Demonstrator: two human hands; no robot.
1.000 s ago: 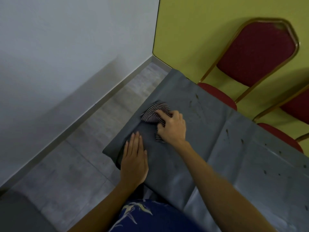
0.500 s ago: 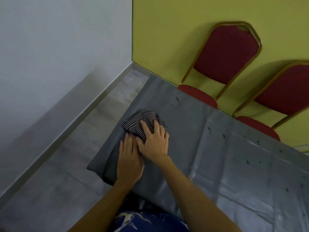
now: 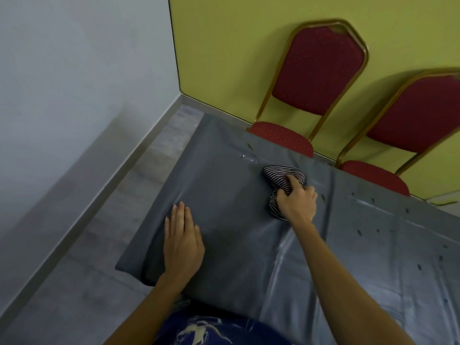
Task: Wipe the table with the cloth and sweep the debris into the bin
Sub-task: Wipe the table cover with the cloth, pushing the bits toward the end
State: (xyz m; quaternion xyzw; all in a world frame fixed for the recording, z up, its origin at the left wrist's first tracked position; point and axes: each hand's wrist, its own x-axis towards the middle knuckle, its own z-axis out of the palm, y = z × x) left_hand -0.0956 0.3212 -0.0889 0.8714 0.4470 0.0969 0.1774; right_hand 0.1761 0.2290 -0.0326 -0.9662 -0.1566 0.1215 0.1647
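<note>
A table with a grey plastic cover (image 3: 239,220) fills the middle and right of the head view. My right hand (image 3: 297,204) grips a bunched striped cloth (image 3: 278,176) and presses it on the cover near the far edge. My left hand (image 3: 181,239) lies flat on the cover near the table's left end, fingers together, holding nothing. Several small dark bits of debris (image 3: 359,232) are scattered over the right part of the cover, and one speck (image 3: 249,145) lies near the far edge. No bin is in view.
Two red chairs with gold frames (image 3: 316,78) (image 3: 408,120) stand against the yellow wall behind the table. A white wall (image 3: 74,83) and grey floor (image 3: 74,282) lie to the left of the table's end. A wet streak (image 3: 247,156) shines beside the cloth.
My right hand has slid the cloth away from the left hand, rightwards and towards the far edge. The left hand stays flat near the table's left end. The view has shifted.
</note>
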